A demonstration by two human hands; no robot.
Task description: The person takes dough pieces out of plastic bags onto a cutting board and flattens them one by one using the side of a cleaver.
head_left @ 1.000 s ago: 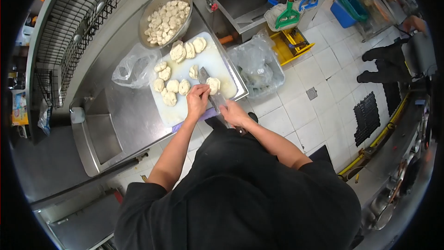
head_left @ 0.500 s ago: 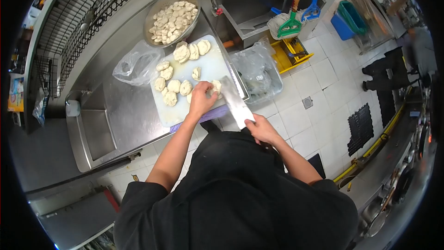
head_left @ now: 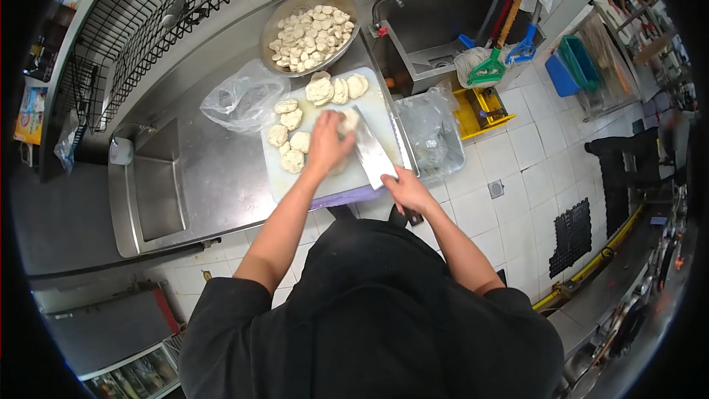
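Observation:
My left hand (head_left: 329,140), smeared by motion, is over the white cutting board (head_left: 288,183) with its fingers and thumb around a pale lump (head_left: 348,121). Beside that lump stands the broad blade of a cleaver (head_left: 375,159), and my right hand (head_left: 408,191) is closed on its handle. More pale, lumpy rounds (head_left: 293,161) lie on the board left of my left hand. Others (head_left: 320,91) sit along the board's far side. What is under my left palm is mostly hidden.
A metal bowl (head_left: 269,59) of small pale pieces stands behind the board, near a clear plastic bag (head_left: 240,97). Sinks (head_left: 156,210) (head_left: 399,66) flank the counter. To the right are a plastic-lined tub (head_left: 432,140), a yellow mop bucket (head_left: 476,124) and mops.
The whole view has shifted, with the board and bowl now further right in the picture. My left hand has moved further up the board, beside the blade. The cleaver stays in my right hand.

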